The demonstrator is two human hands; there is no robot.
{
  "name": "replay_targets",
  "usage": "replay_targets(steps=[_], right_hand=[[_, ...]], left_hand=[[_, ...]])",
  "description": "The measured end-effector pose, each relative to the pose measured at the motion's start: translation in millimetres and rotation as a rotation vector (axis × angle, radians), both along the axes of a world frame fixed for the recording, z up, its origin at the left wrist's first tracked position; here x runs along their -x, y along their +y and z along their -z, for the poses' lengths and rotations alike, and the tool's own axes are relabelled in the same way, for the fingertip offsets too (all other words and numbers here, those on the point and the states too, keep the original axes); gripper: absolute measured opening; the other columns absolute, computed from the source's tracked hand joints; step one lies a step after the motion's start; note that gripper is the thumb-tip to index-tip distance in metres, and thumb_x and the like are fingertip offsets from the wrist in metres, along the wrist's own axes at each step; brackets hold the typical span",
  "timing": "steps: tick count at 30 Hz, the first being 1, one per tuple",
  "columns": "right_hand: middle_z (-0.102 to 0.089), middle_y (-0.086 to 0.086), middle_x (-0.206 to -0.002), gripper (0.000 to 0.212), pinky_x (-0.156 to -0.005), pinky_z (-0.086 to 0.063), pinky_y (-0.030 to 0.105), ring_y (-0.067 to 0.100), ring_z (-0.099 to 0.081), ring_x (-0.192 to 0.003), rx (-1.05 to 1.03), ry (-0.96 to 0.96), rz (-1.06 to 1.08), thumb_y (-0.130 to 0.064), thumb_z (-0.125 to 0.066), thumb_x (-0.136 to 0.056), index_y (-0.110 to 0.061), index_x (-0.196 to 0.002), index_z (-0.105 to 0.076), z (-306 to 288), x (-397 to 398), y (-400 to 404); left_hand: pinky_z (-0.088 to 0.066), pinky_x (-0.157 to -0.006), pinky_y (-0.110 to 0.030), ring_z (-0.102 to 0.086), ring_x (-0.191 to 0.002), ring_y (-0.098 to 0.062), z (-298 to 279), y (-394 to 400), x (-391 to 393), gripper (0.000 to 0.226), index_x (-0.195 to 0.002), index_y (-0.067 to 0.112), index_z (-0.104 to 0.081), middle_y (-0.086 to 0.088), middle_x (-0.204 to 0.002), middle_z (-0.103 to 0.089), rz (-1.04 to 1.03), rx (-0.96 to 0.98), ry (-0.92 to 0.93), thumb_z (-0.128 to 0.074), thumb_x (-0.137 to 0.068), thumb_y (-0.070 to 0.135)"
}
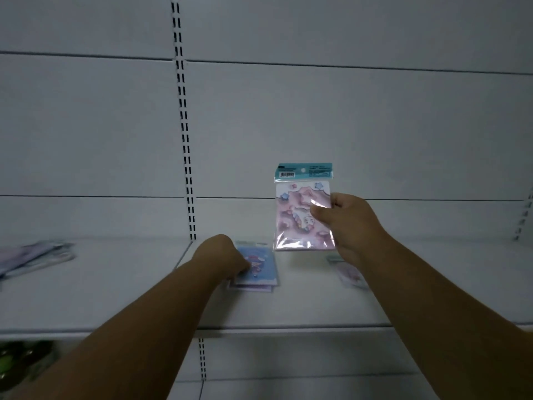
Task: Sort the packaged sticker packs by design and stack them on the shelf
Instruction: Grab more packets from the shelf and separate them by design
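Glossy rectangular pink sticker pack [302,215] pinched upright in right hand [350,223]; left hand [220,259] gripping flat blue pack [258,269].

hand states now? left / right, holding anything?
Left hand: closed on the blue sticker pack atop the stack on the shelf.
Right hand: closed, holding the pink sticker pack upright.
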State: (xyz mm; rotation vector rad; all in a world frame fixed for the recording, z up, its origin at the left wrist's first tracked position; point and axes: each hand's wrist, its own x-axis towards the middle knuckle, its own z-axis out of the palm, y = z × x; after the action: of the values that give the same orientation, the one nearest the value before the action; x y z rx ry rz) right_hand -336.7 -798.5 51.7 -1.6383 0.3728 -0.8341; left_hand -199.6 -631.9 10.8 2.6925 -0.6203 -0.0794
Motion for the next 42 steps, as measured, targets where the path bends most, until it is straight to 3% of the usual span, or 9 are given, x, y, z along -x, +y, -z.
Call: replay_targets(steps=[4,7,10,12,20,28,31,35,42], right_hand=[[-0.077,0.012,-0.090,0.011,-0.077,-0.060,0.052,0.029,-0.076,-0.079,-0.036,0.032,-0.015,-0.006,-0.071,-0.084,-0.009,-0.095,-0.070,3,5,-7],[-0.077,0.014,-0.091,0.014,-0.078,-0.059,0.055,0.031,-0.075,-0.081,-0.062,0.034,-0.031,-0.004,-0.073,-0.082,-0.008,-0.095,-0.069,3,9,-11],[-0.077,0.013,-0.090,0.012,-0.073,-0.062,0.046,0.028,-0.076,-0.077,-0.037,0.068,0.004,-0.003,-0.071,-0.083,-0.007,-0.093,-0.068,1,23,-14],[-0.077,0.010,-0.087,0.010,-0.066,-0.063,0.038,0.024,-0.076,-0.072,0.022,0.132,0.059,-0.005,-0.071,-0.084,-0.010,-0.092,-0.067,-4,38,-20],[-0.069,0.011,-0.083,0.024,-0.068,-0.062,0.047,0.031,-0.073,-0.075,0.305,0.653,0.513,-0.034,-0.070,-0.085,-0.012,-0.087,-0.059,-1,116,-78],[-0.069,0.015,-0.093,0.027,-0.079,-0.060,0.046,0.032,-0.071,-0.086,0.275,0.645,0.548,-0.024,-0.076,-0.079,-0.011,-0.097,-0.061,14,174,-187],[-0.070,0.016,-0.094,0.028,-0.080,-0.057,0.041,0.030,-0.070,-0.088,0.394,0.751,0.513,-0.025,-0.074,-0.080,-0.005,-0.097,-0.065,25,171,-225],[-0.070,0.010,-0.102,0.036,-0.071,-0.047,0.027,0.023,-0.066,-0.094,0.522,0.935,0.451,-0.032,-0.074,-0.078,-0.007,-0.103,-0.065,48,159,-256],[-0.058,0.008,-0.113,0.039,-0.084,-0.052,0.032,0.022,-0.058,-0.101,0.813,0.834,0.554,-0.041,-0.066,-0.084,-0.016,-0.114,-0.061,48,156,-247]], left_hand=[[-0.043,-0.063,-0.026,-0.058,-0.076,-0.021,1,-1,3,0.033,-0.066,0.013,-0.051,-0.003,-0.071,-0.057,-0.020,-0.036,-0.121,-0.074,-0.076,0.034],[-0.051,-0.069,-0.031,-0.064,-0.076,-0.023,-8,-14,11,0.026,-0.087,0.009,-0.065,-0.011,-0.085,-0.069,0.083,0.378,-0.144,-0.056,-0.093,0.033],[-0.055,-0.075,-0.036,-0.067,-0.080,-0.022,-31,-40,29,0.030,-0.103,0.013,-0.066,-0.010,-0.093,-0.072,0.258,0.935,0.286,-0.048,-0.099,0.037],[-0.056,-0.071,-0.033,-0.067,-0.076,-0.021,-41,-62,34,0.028,-0.103,0.011,-0.067,-0.010,-0.093,-0.074,0.336,1.018,0.503,-0.054,-0.098,0.035],[-0.057,-0.057,-0.029,-0.064,-0.058,-0.021,-32,-172,84,0.014,-0.089,-0.003,-0.066,-0.019,-0.087,-0.074,0.462,0.862,0.607,-0.069,-0.088,0.011],[-0.059,-0.056,-0.031,-0.064,-0.053,-0.019,-20,-292,139,0.021,-0.099,-0.004,-0.064,-0.017,-0.083,-0.072,0.332,0.684,0.584,-0.069,-0.089,0.014],[-0.053,-0.052,-0.026,-0.066,-0.055,-0.017,-10,-320,140,0.028,-0.100,-0.002,-0.065,-0.010,-0.077,-0.070,0.345,0.430,0.366,-0.072,-0.085,0.021],[-0.051,-0.078,-0.030,-0.066,-0.098,-0.024,4,-338,139,0.047,-0.110,0.006,-0.065,-0.009,-0.108,-0.069,0.344,0.056,0.041,-0.078,-0.075,0.035],[-0.050,-0.089,-0.033,-0.061,-0.110,-0.024,7,-343,144,0.042,-0.117,0.015,-0.057,-0.005,-0.120,-0.064,0.341,0.037,-0.214,-0.069,-0.082,0.035]])
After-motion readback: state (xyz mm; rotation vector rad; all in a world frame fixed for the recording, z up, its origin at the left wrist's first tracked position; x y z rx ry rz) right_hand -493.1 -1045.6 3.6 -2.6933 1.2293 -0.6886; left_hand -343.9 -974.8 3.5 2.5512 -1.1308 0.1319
